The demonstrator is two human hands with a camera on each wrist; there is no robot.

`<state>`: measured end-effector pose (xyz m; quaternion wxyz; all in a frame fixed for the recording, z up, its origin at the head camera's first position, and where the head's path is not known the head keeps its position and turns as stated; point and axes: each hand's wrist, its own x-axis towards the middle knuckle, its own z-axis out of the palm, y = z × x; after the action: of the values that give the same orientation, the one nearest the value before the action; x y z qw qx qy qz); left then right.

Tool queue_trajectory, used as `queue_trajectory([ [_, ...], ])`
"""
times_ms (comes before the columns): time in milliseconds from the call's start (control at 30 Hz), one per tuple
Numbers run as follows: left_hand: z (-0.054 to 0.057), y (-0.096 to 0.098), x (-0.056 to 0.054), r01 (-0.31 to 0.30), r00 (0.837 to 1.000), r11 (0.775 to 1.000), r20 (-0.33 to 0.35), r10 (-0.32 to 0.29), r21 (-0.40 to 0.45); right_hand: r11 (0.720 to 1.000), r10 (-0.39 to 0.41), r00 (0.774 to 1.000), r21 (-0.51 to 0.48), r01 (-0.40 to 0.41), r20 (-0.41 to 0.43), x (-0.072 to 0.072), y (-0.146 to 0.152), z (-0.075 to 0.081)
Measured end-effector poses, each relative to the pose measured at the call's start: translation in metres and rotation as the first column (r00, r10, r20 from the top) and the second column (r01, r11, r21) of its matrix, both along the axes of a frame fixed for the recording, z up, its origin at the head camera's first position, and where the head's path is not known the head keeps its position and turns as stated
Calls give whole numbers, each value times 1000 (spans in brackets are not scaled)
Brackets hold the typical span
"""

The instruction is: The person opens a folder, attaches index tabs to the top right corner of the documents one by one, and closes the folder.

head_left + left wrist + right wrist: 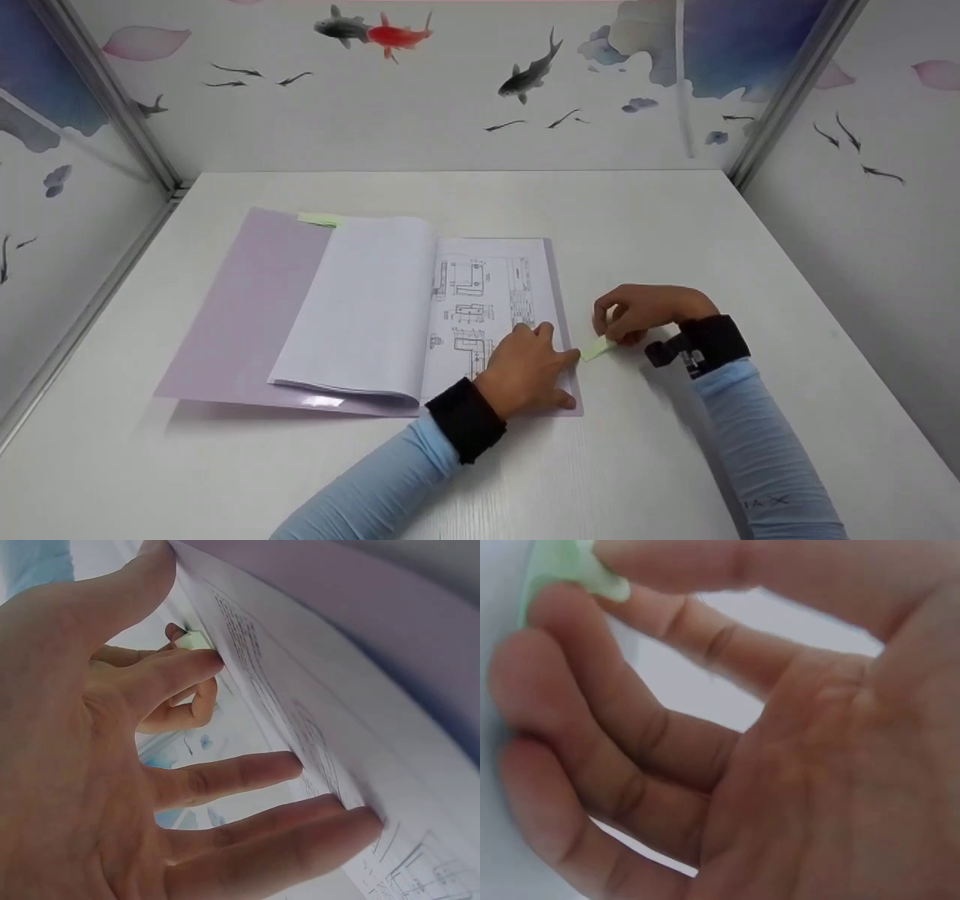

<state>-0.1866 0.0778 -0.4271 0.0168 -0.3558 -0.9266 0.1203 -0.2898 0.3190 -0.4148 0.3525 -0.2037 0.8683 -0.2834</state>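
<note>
A purple folder (232, 315) lies spread on the table with white sheets turned over to its left. On its right side is a page of technical drawings (480, 259). My left hand (521, 371) rests its spread fingertips on this page near the right edge; in the left wrist view the fingers (240, 772) are fairly straight against the paper. Just past the folder's right edge, my right hand (649, 309) pinches a light green sticky note (596, 349) between thumb and index finger. The right wrist view shows the green note (551, 562) at the fingertips, partly cut off.
Another green sticky tab (319, 220) sticks out at the top of the turned sheets (360, 307). The white table (465, 202) is bordered by panels printed with fish and petals, with metal posts (795, 94) at the back corners.
</note>
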Motion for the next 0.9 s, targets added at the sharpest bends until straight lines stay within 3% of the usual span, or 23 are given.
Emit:
queue_trajectory([
  [167, 0, 1, 0, 1, 1000, 1000, 9, -1, -10, 999, 16, 1000, -28, -16, -2, -2, 5, -3],
  [433, -1, -1, 1, 5, 1000, 1000, 17, -5, 7, 994, -95, 991, 51, 100, -90, 1, -2, -7],
  [667, -2, -3, 2, 9, 1000, 999, 20, -10, 53, 989, -45, 986, 133, 66, -160, 3, -6, -3],
  [900, -1, -3, 1, 5, 1000, 998, 24, -6, 67, 981, -52, 977, 172, 89, -207, 4, -8, 1],
])
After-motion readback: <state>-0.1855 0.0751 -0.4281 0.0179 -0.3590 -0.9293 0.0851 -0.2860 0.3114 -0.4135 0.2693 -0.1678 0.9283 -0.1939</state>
